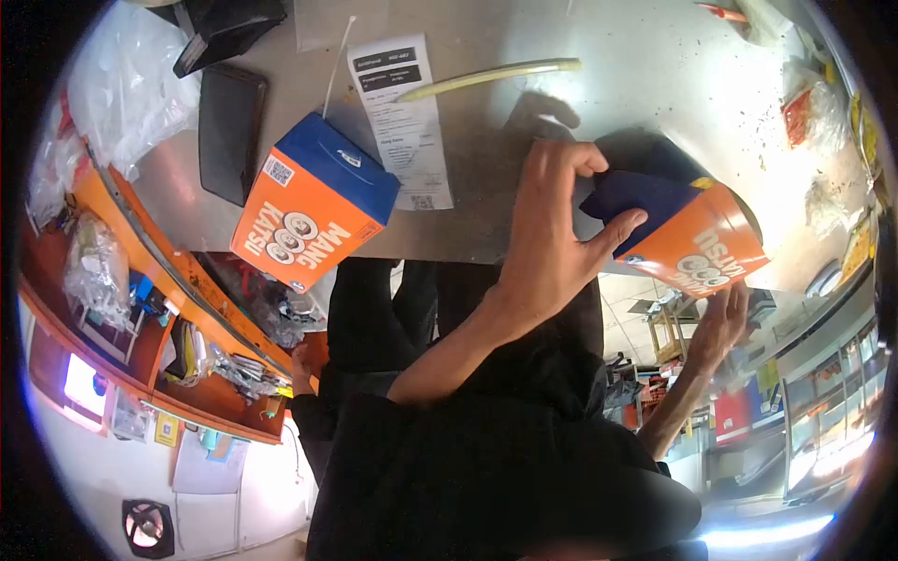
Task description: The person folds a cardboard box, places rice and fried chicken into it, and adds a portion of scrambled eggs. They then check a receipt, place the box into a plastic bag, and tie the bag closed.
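Note:
My left hand (552, 234) is at the near side of an orange and blue box (706, 248), its curled fingers and thumb at the two edges of a dark blue flap. The box is tilted, its top open. Under its lower end, my right hand (720, 327) supports it, fingers partly hidden behind the box. A second orange and blue box (304, 210), closed, stands to the left on the metal table (477, 215). Beside that box lies a printed receipt (402, 122), with a yellowish strip (496, 77) across it.
A dark phone-like object (229, 131) and clear plastic bags (131, 84) are at the upper left. Crumpled wrappers (809, 117) lie at the right. Orange shelves (131, 355) hold assorted items below left. Another hand (302, 363) with a dark sleeve shows beside them.

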Action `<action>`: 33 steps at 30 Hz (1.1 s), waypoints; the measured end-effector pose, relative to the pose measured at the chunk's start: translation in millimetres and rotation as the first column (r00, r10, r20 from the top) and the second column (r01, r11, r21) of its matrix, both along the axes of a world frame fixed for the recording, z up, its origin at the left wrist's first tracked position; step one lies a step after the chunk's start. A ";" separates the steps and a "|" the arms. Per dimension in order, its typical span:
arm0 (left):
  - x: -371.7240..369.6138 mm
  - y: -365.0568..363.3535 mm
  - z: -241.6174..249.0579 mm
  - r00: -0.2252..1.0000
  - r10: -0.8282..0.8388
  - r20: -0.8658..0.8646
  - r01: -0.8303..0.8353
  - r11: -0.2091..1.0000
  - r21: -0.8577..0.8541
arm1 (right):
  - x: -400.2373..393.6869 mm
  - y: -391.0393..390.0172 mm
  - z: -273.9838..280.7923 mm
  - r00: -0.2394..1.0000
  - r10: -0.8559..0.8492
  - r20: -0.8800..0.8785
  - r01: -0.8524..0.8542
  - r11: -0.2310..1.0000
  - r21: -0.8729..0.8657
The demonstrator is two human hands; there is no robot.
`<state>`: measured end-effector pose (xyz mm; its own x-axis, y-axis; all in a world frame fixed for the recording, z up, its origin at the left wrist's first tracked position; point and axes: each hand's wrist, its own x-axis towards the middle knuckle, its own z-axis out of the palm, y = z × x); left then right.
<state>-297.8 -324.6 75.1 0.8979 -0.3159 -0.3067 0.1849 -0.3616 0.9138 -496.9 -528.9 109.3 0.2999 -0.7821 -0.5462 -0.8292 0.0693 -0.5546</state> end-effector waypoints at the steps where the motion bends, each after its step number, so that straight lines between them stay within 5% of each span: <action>1: -4.7 1.7 -1.8 1.000 0.003 -0.005 -0.003 1.000 0.013 | 4.6 3.2 7.1 0.990 0.104 -0.093 -0.110 0.992 -0.061; 3: -14.0 1.9 -3.1 0.977 -0.203 0.056 0.200 0.978 0.059 | -5.3 6.6 11.1 0.987 0.157 -0.043 -0.158 0.987 -0.031; 4: -17.2 0.1 6.1 0.956 -0.282 -0.076 0.286 0.957 0.042 | -0.1 14.1 13.0 0.981 0.187 -0.044 -0.188 0.982 -0.026; 7: -25.8 -4.9 19.7 0.973 -0.187 -0.137 0.174 0.980 -0.100 | -52.9 3.3 -4.3 0.979 0.152 0.135 -0.150 0.988 -0.028; 9: -28.7 1.1 26.7 0.971 -0.210 -0.112 0.171 0.942 -0.288 | -144.1 -34.5 -14.9 0.944 -0.195 0.267 0.169 0.979 0.114; 10: -29.1 0.4 30.3 0.972 -0.215 -0.097 0.178 0.939 -0.293 | -148.2 -33.1 -15.6 0.945 -0.193 0.264 0.167 0.979 0.119; 11: -30.4 -0.9 33.4 0.971 -0.221 -0.088 0.186 0.935 -0.302 | -153.6 -32.2 -12.0 0.991 0.124 0.055 -0.119 0.989 -0.093; 12: -34.1 -3.8 33.3 0.971 -0.220 -0.097 0.181 0.935 -0.305 | -157.8 -33.5 -7.2 0.897 0.388 -0.211 -0.431 0.873 -0.228; 13: -38.5 -8.1 30.7 0.982 -0.174 -0.068 0.159 0.970 -0.183 | -62.4 9.8 11.7 0.975 0.149 -0.164 -0.182 0.960 -0.214; 14: -40.1 -12.3 26.1 0.991 -0.129 -0.024 0.127 0.990 -0.060 | -23.9 22.1 16.6 0.993 0.107 -0.052 -0.115 0.977 -0.182; 18: -40.1 -21.0 15.0 0.998 -0.061 0.032 0.063 0.995 -0.074 | 9.0 15.6 10.1 0.995 -0.065 0.071 0.074 0.987 -0.144; 22: -32.2 -17.9 -0.2 1.000 0.005 0.027 -0.002 0.994 -0.107 | 37.8 15.4 -4.8 0.989 0.112 -0.094 -0.134 0.951 -0.278; 25: -21.4 -17.1 -8.8 0.999 -0.050 0.012 0.051 0.996 -0.079 | 27.3 0.2 -11.5 0.953 0.140 -0.267 -0.198 0.958 -0.206; 27: -1.1 -18.1 -6.3 0.966 -0.115 -0.231 0.059 0.970 -0.234 | 30.0 -8.5 -8.1 0.981 0.096 -0.167 -0.126 0.976 -0.176; 29: 7.9 -29.7 5.1 0.972 -0.096 -0.216 0.055 0.981 -0.188 | 47.6 -16.4 -2.6 0.986 0.086 -0.142 -0.121 0.957 -0.262; 31: 10.3 -51.6 9.5 0.987 -0.117 0.114 0.130 0.985 -0.110 | 73.1 -21.0 3.7 0.921 0.390 -0.012 -0.345 0.800 -0.491; 33: 14.5 -62.2 6.6 0.956 -0.197 0.218 0.216 0.974 -0.063 | 96.6 -18.7 -8.6 0.783 0.622 -0.005 -0.463 0.578 -0.672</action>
